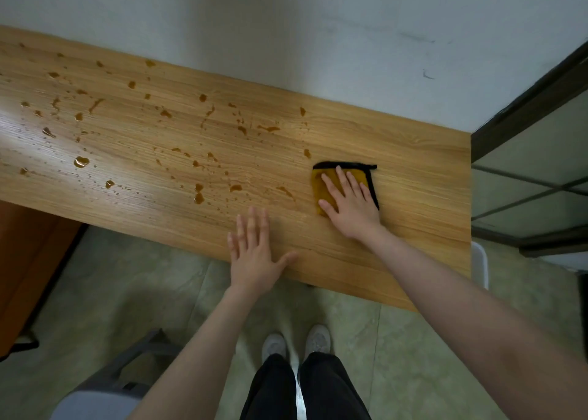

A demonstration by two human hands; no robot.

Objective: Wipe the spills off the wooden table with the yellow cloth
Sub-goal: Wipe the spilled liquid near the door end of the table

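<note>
Head view, only angle. Right hand [350, 201] lies flat on the cloth [321, 190], fingers straight and slightly spread, palm pressing down; nothing curled or pinched. The cloth is yellow with a black edge showing along its far side and right side, folded small, mostly under the palm and fingers. It sits on the table [423, 203] toward the right end, well in from the near edge.

Left hand [254, 254] is flat on the table too, near edge, fingers straight, thumb out to the right. It holds nothing and sits near and to the left of the right hand, not touching the cloth.

Spills [197, 193]: brown drops and streaks scattered left of the cloth, all the way to the far left end. Closest ones: a streak just left of the cloth, a drop just beyond its far-left corner. Larger puddles sit further left. Wood right of the cloth looks dry.

Below the table edge: person's shoes [296, 343] on a tiled floor [111, 292], dark trousers. Grey chair [105, 394] at bottom left. White wall [286, 38] behind the table, dark-framed glass panel [528, 165] to the right.
</note>
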